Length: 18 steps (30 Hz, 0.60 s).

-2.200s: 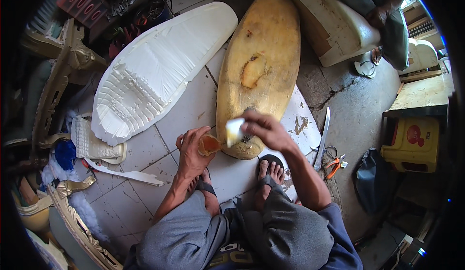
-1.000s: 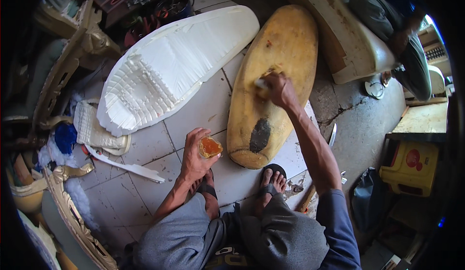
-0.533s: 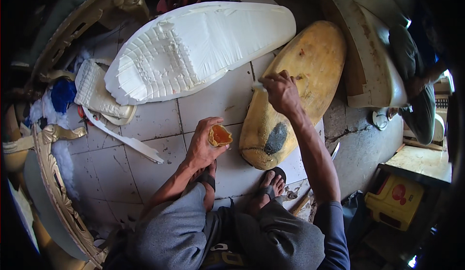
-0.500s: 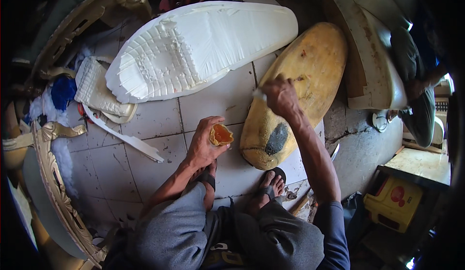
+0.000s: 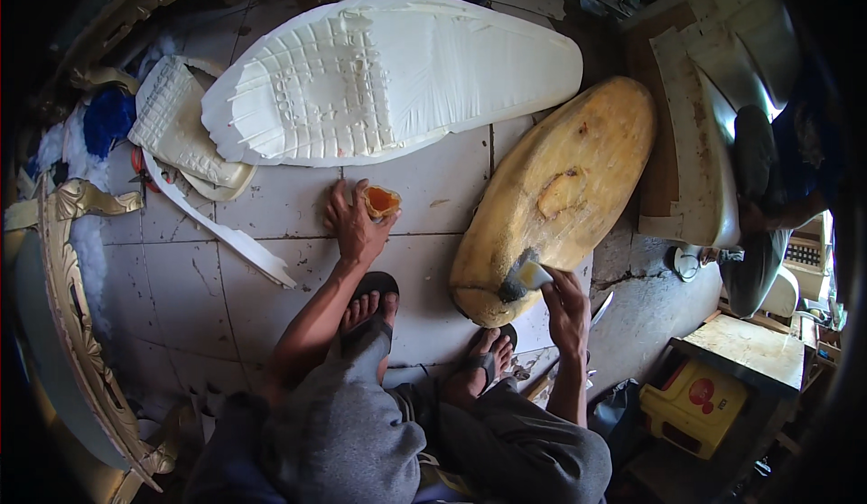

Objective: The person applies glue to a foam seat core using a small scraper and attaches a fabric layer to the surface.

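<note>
A small orange-stained cup (image 5: 381, 200) was held against the tiled floor (image 5: 194, 274) by the left hand (image 5: 354, 224), its grip curled around the cup's side with the fingers spread over the tiles beside it. The cup stood just in front of the left foot in a dark sandal (image 5: 370, 298). A pale scraper (image 5: 533, 275) was pinched in the grip of the right hand (image 5: 567, 303), the fingers pressed together on it, and its edge was laid against the near end of a long yellow oval form (image 5: 578, 179), beside a dark grey smear (image 5: 517, 280) on that surface. The oval form lay flat on the floor, its near tip close to the right foot (image 5: 483, 359). A large white moulded panel (image 5: 388, 79) with a gridded texture was seen lying beyond the cup, well apart from both hands. A smaller white ribbed piece (image 5: 181, 129) rested at its left, and an ornate gilded frame (image 5: 77, 323) ran along the left edge. A yellow container (image 5: 695, 405) stood at the lower right.
</note>
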### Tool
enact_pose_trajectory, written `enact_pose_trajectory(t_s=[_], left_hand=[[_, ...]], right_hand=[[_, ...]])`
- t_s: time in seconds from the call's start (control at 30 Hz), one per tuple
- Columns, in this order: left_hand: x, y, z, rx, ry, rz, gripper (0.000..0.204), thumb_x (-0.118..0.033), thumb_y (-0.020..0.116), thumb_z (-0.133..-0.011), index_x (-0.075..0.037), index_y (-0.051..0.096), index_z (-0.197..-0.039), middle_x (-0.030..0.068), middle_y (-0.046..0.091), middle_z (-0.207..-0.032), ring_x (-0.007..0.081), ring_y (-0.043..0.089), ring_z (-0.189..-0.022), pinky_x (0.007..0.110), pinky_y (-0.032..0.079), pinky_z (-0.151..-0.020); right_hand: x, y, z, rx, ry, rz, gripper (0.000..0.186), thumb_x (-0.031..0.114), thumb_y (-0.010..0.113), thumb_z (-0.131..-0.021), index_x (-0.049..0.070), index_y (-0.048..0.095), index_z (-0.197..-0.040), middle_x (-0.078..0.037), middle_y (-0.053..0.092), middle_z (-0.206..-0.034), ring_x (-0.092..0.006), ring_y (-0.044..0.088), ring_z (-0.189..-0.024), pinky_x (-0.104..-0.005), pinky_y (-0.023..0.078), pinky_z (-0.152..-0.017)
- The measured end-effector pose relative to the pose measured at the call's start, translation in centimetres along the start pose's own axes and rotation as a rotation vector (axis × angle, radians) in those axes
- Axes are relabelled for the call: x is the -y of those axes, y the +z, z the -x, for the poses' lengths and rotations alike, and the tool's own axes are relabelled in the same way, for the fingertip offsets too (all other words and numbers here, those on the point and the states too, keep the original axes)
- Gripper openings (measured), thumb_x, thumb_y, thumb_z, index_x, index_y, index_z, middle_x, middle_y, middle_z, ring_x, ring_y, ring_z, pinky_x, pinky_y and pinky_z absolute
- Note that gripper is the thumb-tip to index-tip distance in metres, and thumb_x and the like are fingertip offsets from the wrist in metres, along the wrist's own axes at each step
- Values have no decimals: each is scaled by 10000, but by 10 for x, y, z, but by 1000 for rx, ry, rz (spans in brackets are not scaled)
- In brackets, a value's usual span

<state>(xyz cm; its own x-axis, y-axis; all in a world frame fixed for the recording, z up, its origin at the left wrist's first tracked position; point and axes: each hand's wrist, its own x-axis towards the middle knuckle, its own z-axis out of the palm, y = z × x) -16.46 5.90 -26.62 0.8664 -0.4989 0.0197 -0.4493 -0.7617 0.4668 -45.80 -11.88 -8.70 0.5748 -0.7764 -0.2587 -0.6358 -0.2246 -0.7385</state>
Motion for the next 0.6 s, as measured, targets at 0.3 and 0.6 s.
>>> enact_pose_trajectory(t_s=[0.3, 0.6], left_hand=[[2, -1, 48, -63, -40, 43, 781, -322, 847, -832, -84, 465, -1470, 194, 465, -1446, 409, 435, -1342, 574, 363, -1094], [-78, 39, 67, 578, -137, 820, 373, -326, 587, -1010, 31, 679, -1069, 202, 683, -882, 362, 664, -816, 438, 525, -774]], right_hand=[[-48, -21, 23, -297, 172, -202, 311, 122, 651, -1023, 18, 704, -1311, -52, 668, -1091, -149, 615, -997, -296, 484, -890], [-50, 11, 14, -316, -111, 352, 259, 75, 665, -972, 77, 744, -1219, -150, 712, -1130, -335, 637, -1062, -434, 501, -950]])
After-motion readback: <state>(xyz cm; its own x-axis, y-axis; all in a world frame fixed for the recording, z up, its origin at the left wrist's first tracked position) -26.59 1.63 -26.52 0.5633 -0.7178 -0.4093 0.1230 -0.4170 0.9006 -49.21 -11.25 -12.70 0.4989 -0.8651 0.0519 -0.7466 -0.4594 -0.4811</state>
